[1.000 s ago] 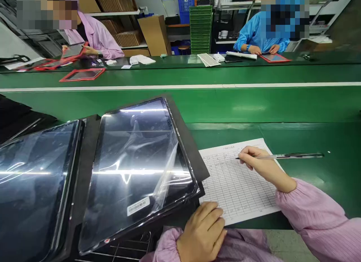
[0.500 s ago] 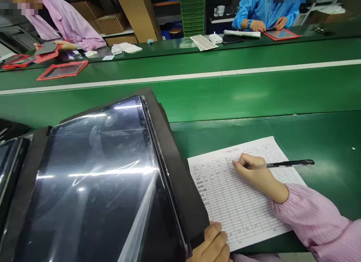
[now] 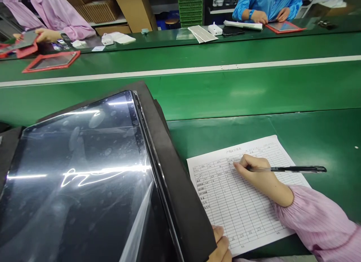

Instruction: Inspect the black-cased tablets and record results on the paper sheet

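My right hand [image 3: 255, 175] is closed around a black pen [image 3: 299, 169], its fingertips over the upper part of a printed form [image 3: 237, 213]. The form is a white sheet with a ruled table and some handwritten entries. By the sheet's lower left edge lies my left hand [image 3: 221, 247], partly hidden behind the corner of a black foam tray [image 3: 180, 190]; its visible fingers rest loosely at the paper's edge. On the tray sits a large glossy black screen panel [image 3: 84, 201], covered by clear film that is creased near its right side.
Beyond the green bench [image 3: 324, 141] runs a green conveyor belt [image 3: 254, 85] with a white strip. Across it, one person in pink handles red-framed parts, and another in blue touches a red-framed tablet [image 3: 284, 26]. Another black tray [image 3: 9, 145] stands at left.
The view has shifted slightly, so the panel and tray appear farther left. The pen's rear end has swung a little lower and farther right. My left hand shows less behind the tray corner.
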### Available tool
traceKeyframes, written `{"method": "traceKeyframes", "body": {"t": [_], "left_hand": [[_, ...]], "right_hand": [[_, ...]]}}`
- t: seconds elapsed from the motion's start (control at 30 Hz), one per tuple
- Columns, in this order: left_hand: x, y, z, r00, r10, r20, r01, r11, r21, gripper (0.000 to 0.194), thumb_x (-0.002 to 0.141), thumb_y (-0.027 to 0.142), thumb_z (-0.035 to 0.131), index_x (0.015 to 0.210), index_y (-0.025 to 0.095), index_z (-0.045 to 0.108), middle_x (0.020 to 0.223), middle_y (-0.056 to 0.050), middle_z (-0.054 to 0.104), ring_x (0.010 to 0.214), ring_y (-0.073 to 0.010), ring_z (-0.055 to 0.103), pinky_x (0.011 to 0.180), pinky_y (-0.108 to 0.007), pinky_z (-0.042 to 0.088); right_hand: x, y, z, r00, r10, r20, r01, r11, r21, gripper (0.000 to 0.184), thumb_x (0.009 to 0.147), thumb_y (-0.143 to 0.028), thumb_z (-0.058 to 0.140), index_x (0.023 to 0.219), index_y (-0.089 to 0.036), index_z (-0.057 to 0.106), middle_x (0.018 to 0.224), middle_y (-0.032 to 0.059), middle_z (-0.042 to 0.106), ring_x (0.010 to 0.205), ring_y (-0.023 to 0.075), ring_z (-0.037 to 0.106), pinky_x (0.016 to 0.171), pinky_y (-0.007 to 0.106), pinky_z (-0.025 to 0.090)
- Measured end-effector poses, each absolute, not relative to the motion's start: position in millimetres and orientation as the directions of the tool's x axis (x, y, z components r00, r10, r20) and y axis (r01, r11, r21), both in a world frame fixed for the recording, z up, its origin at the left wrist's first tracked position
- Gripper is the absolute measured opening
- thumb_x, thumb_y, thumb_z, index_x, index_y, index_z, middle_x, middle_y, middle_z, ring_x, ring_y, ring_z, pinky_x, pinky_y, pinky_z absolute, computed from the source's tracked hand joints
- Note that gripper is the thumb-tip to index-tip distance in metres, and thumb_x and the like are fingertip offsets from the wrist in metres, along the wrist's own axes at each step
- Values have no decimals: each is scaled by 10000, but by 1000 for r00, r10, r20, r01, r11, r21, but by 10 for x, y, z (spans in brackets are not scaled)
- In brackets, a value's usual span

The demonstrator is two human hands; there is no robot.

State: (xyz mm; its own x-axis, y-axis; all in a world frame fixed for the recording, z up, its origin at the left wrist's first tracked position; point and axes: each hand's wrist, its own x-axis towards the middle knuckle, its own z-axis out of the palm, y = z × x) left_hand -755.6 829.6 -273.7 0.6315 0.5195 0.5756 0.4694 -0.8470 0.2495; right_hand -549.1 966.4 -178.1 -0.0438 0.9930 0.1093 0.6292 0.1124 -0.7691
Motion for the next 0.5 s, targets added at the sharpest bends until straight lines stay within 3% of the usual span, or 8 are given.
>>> {"method": "traceKeyframes", "body": {"t": [0.33,0.5], "left_hand": [[-7582,8280,-2789,629,520,578,480,-844,237,238,706,379,713,800,186,608,856,12,701,933,-173,636,980,-293,476],[-7654,8371,-2654,589,544,597,443,-836,324,60,775,241,649,805,193,629,842,7,699,938,-160,637,978,-296,481]], "right_hand": [[-5492,9663,-1782,-38,992,123,630,120,-767,345,765,-299,505,485,-201,329,432,-27,384,396,100,336,378,226,265],[-5494,9667,-1797,-21,993,120,640,105,-761,342,756,-311,489,477,-211,317,426,-26,370,390,113,335,378,245,270]]}}
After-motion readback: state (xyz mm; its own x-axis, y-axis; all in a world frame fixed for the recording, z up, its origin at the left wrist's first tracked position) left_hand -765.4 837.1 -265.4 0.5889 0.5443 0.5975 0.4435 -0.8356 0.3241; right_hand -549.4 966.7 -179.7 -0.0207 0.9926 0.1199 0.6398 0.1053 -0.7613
